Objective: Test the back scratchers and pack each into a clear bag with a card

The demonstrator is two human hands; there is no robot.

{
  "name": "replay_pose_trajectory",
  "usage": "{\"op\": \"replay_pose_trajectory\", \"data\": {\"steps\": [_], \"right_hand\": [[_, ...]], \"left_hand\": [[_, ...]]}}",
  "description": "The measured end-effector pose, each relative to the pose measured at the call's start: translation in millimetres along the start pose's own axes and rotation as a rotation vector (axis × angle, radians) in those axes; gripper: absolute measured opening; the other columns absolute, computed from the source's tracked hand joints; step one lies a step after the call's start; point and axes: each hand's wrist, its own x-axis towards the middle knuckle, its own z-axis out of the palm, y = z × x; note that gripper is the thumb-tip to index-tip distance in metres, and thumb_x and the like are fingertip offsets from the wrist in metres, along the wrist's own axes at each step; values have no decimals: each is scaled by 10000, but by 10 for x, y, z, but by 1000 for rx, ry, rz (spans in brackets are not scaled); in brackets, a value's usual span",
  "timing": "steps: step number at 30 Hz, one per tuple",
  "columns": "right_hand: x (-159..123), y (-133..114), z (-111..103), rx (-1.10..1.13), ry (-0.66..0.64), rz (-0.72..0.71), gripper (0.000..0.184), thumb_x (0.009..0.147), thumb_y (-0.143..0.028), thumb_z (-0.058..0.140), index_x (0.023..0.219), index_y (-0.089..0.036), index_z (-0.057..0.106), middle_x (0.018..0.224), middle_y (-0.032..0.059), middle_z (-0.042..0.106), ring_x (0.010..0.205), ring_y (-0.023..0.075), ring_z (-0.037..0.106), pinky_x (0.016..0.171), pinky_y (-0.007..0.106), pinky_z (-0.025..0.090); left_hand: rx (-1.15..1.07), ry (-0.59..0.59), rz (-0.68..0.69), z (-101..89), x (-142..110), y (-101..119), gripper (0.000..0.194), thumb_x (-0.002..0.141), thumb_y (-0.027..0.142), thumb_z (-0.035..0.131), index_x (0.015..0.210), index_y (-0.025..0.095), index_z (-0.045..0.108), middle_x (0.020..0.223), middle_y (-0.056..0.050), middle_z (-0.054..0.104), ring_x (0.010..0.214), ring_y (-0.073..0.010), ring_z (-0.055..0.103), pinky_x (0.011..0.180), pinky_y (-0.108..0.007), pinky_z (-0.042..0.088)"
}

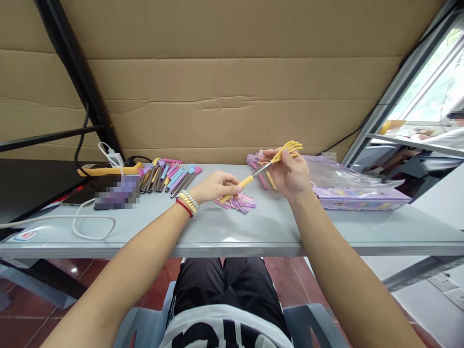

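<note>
A yellow back scratcher (261, 170) with a metal telescoping shaft is held slantwise above the table. My left hand (221, 187) is closed on its yellow handle. Near the claw-shaped head, my right hand (290, 169) grips the other end, with the yellow prongs showing above the fingers. Below my left hand lie several small pink and purple printed cards (243, 204). Behind and beneath my right hand are more scratchers, one with a pink handle (261, 180), partly hidden by the hand.
Several coloured back scratchers (174, 175) lie in a row at the left. Beside them are a phone (118, 193), a yellow power strip (108, 169) and a white cable (94, 237). At the right stands a purple box (358, 198) with clear plastic. Cardboard (232, 106) walls the back.
</note>
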Motion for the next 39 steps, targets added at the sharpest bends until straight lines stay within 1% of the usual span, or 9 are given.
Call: {"op": "replay_pose_trajectory", "data": {"steps": [2,4,8,12,16,22,26,30,39], "right_hand": [[-39,-52,45,10,-12,-4,364,776,-595,581,835,-238,534,768,47,618,747,198,621,580,317,492],[-81,-113,110,20,-50,0,359,821,-605,517,889,-253,542,687,16,577,648,168,592,544,294,466],[-160,-246,334,29,-163,66,408,851,-634,436,927,-254,563,554,-36,455,412,91,386,411,237,316],[-203,-334,560,107,-279,156,417,780,-640,538,805,-224,513,483,-84,318,359,51,217,358,213,208],[-228,-353,647,146,-340,222,498,714,-668,604,670,-226,381,451,-112,173,348,34,134,340,199,149],[-302,-339,739,122,-279,221,586,677,-646,674,647,-240,251,464,-118,130,347,26,116,328,201,109],[-348,-297,851,126,-260,207,601,650,-615,720,631,-239,251,472,-112,147,353,21,135,321,203,101],[-366,-241,911,89,-259,146,598,622,-599,747,611,-230,276,477,-108,168,363,14,161,320,203,102],[-331,-242,746,178,-142,156,583,658,-572,738,601,-231,269,431,-117,169,329,13,133,298,198,95]], "left_hand": [[-39,-99,-22,102,18,-25,359,740,434,700,884,109,650,740,-71,679,598,-119,588,528,-231,435],[-99,-187,-32,202,38,-57,392,713,436,734,909,109,644,798,-95,697,660,-140,622,582,-252,475],[-199,-312,-18,321,62,-105,387,672,438,775,826,118,624,797,-85,695,697,-146,643,685,-291,513],[-184,-352,-21,305,59,-116,364,636,413,805,782,120,645,795,-66,695,720,-138,650,738,-289,514],[-168,-355,-35,273,54,-115,340,624,387,817,781,125,669,788,-63,704,726,-145,657,751,-302,523],[-140,-367,-14,282,58,-122,323,609,369,827,770,126,687,750,-67,704,721,-162,660,749,-319,537],[-117,-340,-21,270,33,-103,279,611,315,826,765,122,694,773,-76,711,753,-172,660,777,-329,537],[-71,-301,-20,264,24,-85,232,624,260,815,771,128,694,794,-65,710,784,-164,653,799,-327,530],[-181,-364,2,325,89,-118,324,642,375,805,760,118,649,706,-47,674,713,-137,636,738,-298,525]]}}
